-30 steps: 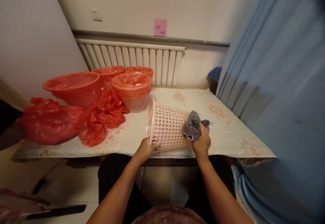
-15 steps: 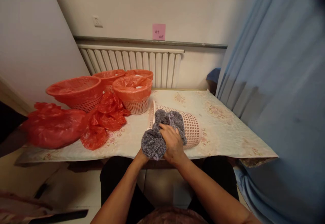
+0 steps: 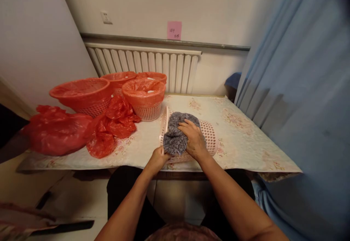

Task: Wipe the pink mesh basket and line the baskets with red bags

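Note:
A light pink perforated basket [image 3: 210, 137] lies on its side on the cloth-covered table, its rim toward the left. Over its upper side is a dark grey speckled cloth [image 3: 175, 139]. My right hand [image 3: 194, 137] presses on the cloth from the right, its fingers bent over it. At the cloth's lower left edge, by the basket's rim, my left hand [image 3: 159, 159] is closed, with its fingertips partly hidden; what it grips there is too small to make out.
Several baskets lined with red bags [image 3: 143, 94] stand at the back left of the table [image 3: 246, 142]. Crumpled red plastic bags [image 3: 60, 131] lie before them. A radiator [image 3: 142, 61] is behind, and a blue curtain [image 3: 300, 98] hangs at the right.
The grey cloth's bunched left end has moved right and up, off my left hand, which now shows. My right hand has shifted right and slightly up with the cloth.

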A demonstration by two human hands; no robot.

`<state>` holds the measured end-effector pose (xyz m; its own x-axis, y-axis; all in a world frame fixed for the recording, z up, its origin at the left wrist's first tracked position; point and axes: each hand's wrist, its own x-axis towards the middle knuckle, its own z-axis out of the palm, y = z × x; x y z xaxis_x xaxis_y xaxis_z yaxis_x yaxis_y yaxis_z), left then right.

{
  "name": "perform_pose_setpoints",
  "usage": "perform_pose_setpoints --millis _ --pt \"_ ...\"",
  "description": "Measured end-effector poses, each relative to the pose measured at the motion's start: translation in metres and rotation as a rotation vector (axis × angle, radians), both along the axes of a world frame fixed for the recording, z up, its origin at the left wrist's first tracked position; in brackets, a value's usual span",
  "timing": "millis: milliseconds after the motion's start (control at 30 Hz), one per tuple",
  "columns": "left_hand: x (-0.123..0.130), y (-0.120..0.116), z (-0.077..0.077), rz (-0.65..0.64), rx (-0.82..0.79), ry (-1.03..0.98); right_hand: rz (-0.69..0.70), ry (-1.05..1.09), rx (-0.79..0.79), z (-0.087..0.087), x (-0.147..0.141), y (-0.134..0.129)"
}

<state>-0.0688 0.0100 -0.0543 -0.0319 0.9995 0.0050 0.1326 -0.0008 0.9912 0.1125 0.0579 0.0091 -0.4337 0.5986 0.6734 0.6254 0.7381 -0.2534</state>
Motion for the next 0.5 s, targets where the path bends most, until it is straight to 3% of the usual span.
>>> perform_pose_setpoints --millis 133,300,500 --pt "0.0 -0.006 -0.001 0.014 0.035 0.037 -0.047 0.047 -0.017 -0.009 0.012 0.014" --pt "-0.001 -0.011 -0.005 -0.01 0.077 0.036 -0.203 0.134 0.004 -0.031 0.051 0.03" --pt "-0.008 -0.014 -0.041 -0.08 0.1 0.08 -0.392 0.3 0.037 -0.063 0.099 0.033"
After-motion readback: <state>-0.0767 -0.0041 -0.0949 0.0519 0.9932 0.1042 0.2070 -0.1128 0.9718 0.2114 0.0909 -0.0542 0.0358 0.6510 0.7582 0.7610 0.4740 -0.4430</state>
